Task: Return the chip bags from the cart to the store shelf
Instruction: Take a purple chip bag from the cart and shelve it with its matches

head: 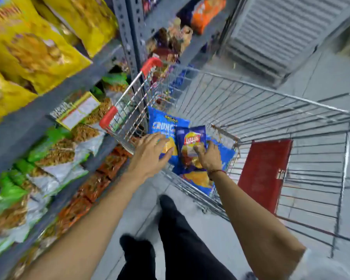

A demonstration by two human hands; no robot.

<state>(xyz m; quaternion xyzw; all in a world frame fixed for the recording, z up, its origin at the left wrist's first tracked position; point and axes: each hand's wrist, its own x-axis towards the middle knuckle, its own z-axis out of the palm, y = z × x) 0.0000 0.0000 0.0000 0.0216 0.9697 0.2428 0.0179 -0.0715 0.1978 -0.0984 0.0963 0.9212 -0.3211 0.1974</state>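
A wire shopping cart (pixel 251 110) with red handle grips stands beside the grey store shelf (pixel 49 102). Inside it lie a large light-blue chip bag (pixel 162 124), a dark-blue Lay's bag (pixel 191 138) on top, and another blue bag (pixel 198 178) underneath. My right hand (pixel 208 156) rests on the Lay's bag with its fingers curled over the lower part. Over the light-blue bag, my left hand (pixel 152 152) hovers with fingers spread, touching or nearly touching it.
Yellow chip bags (pixel 32 49) fill the upper shelf at left; green and orange snack packs (pixel 55 150) fill the lower ones. A red child-seat flap (pixel 265 172) sits at the cart's near end. My legs in dark trousers stand on the grey floor (pixel 210 229).
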